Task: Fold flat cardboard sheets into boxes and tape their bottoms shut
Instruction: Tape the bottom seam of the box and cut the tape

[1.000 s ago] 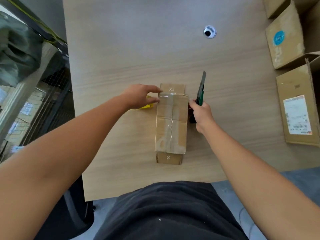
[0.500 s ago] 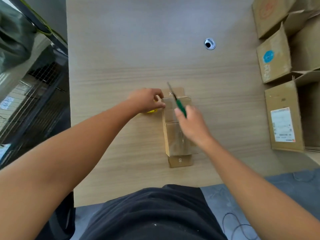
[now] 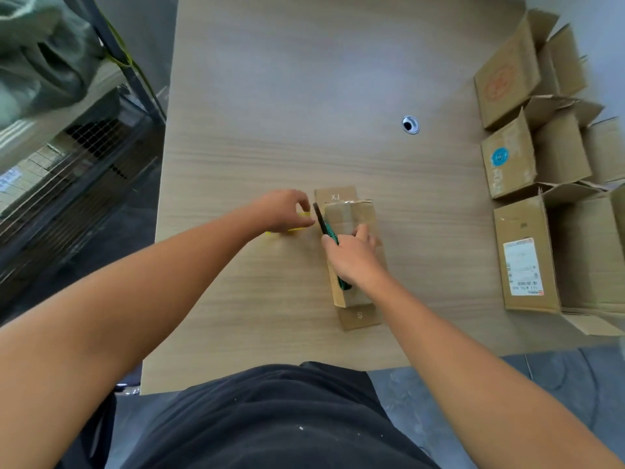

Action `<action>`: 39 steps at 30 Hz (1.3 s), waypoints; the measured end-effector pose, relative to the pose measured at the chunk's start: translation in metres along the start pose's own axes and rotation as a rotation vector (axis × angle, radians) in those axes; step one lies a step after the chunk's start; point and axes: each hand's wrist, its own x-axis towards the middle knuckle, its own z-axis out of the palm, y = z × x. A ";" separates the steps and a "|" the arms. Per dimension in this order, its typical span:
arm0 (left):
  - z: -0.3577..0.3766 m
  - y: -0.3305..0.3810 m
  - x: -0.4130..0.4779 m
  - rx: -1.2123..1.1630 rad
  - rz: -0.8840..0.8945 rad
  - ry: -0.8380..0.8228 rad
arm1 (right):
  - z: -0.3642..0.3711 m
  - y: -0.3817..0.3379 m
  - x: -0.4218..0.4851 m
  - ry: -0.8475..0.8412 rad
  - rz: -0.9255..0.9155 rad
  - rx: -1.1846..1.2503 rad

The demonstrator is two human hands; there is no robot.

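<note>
While knife meets tape at the box's far end, both grips are busy.

Box (image 3: 351,214) lies near mid-surface (image 3: 304,96), taped bottom up, with flaps marked XJ and S sticking out at either end. Right grip (image 3: 351,262) is curled round the green knife (image 3: 324,225), blade angled at the far left corner. Left grip (image 3: 284,211) pinches the yellow tape roll (image 3: 297,228) just beside that corner. My worry is that the blade sits close to the left fingers, so a slip could nick them or score the cardboard. Slack tape might tear ragged or lift off the seam.
</note>
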 end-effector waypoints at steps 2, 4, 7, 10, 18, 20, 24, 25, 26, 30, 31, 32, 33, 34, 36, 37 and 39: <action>-0.011 -0.003 0.008 0.132 -0.060 -0.071 | -0.002 -0.005 0.000 -0.001 0.029 -0.028; -0.014 -0.012 0.012 0.104 -0.079 -0.192 | -0.006 -0.007 -0.001 -0.014 0.037 -0.048; -0.009 -0.018 0.009 0.007 -0.066 -0.158 | -0.010 -0.010 0.000 -0.047 0.028 -0.091; 0.001 -0.014 0.001 0.079 -0.036 -0.056 | -0.004 -0.012 0.002 -0.069 0.043 -0.150; 0.021 0.014 -0.083 0.189 0.118 0.275 | -0.002 -0.006 -0.005 -0.053 -0.002 -0.132; 0.027 0.015 -0.106 0.053 0.044 0.315 | -0.010 0.005 -0.015 -0.012 -0.086 0.142; 0.043 0.035 -0.140 -0.251 0.020 0.318 | -0.015 0.042 -0.050 0.266 -0.341 0.469; 0.050 0.044 -0.147 -0.303 0.037 0.321 | -0.015 0.050 -0.060 0.273 -0.387 0.563; 0.057 0.055 -0.153 -0.364 0.054 0.329 | -0.015 0.058 -0.070 0.234 -0.428 0.676; 0.086 0.102 -0.166 -0.533 0.097 0.376 | -0.021 0.091 -0.093 -0.005 -0.515 1.020; 0.093 0.112 -0.167 -0.542 0.096 0.386 | -0.024 0.099 -0.097 -0.019 -0.546 1.035; 0.098 0.120 -0.167 -0.541 0.094 0.395 | -0.027 0.108 -0.099 -0.022 -0.571 1.023; 0.102 0.128 -0.166 -0.529 0.091 0.405 | -0.032 0.116 -0.102 -0.018 -0.588 0.994; 0.106 0.136 -0.166 -0.514 0.088 0.411 | -0.035 0.124 -0.102 -0.002 -0.589 0.971; 0.115 0.148 -0.167 -0.498 0.069 0.414 | -0.041 0.139 -0.105 0.045 -0.623 0.940; 0.119 0.154 -0.168 -0.502 0.059 0.415 | -0.044 0.146 -0.104 0.069 -0.645 0.923; 0.126 0.168 -0.171 -0.521 0.051 0.421 | -0.050 0.157 -0.102 0.105 -0.681 0.879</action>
